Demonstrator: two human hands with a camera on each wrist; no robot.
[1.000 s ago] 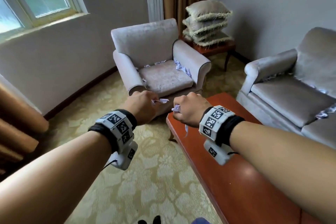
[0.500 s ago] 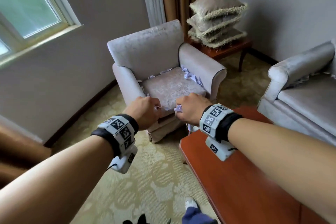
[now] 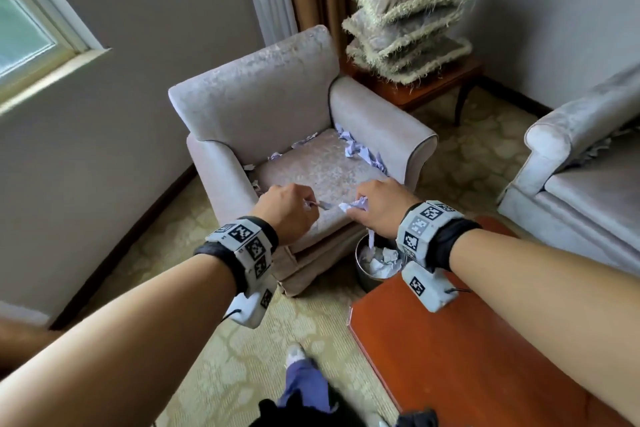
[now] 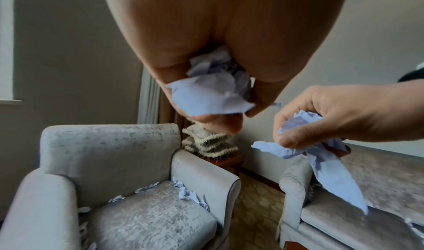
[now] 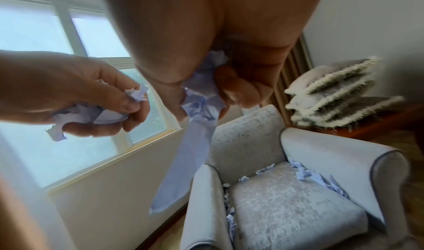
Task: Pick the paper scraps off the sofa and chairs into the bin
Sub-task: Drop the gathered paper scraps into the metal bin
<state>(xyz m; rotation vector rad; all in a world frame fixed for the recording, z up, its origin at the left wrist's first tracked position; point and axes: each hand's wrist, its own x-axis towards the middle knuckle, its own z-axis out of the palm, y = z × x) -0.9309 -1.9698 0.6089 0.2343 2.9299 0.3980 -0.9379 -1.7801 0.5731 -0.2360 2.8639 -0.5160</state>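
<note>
1. On the far left, the window (image 3: 20, 42) sits in the wall; nothing there for me to collect.
2. My left hand (image 3: 287, 211) is curled tight round a crumpled wad (image 4: 213, 89) of pale blue paper, held in the air over the near edge of the armchair (image 3: 294, 121).
3. The armchair seat still carries paper scraps (image 3: 360, 152): a cluster along the right arm, a few at the back seam, and more tucked down the left side of the cushion.
4. My right hand (image 3: 381, 208) grips its own bunch, with one long strip (image 5: 183, 163) hanging down from the fist.
5. Just below that hand, on the floor between the armchair and the red table (image 3: 467, 357), stands the bin (image 3: 372, 270), already holding paper.
6. I judge I am at the drop-off step: both fists full, the bin near. Next I should bring each hand over the rim and let go, minding that the dangling strip falls inside.
7. On the far right, the sofa (image 3: 588, 177) shows scraps by its arm, so there is more to gather afterwards.
</note>
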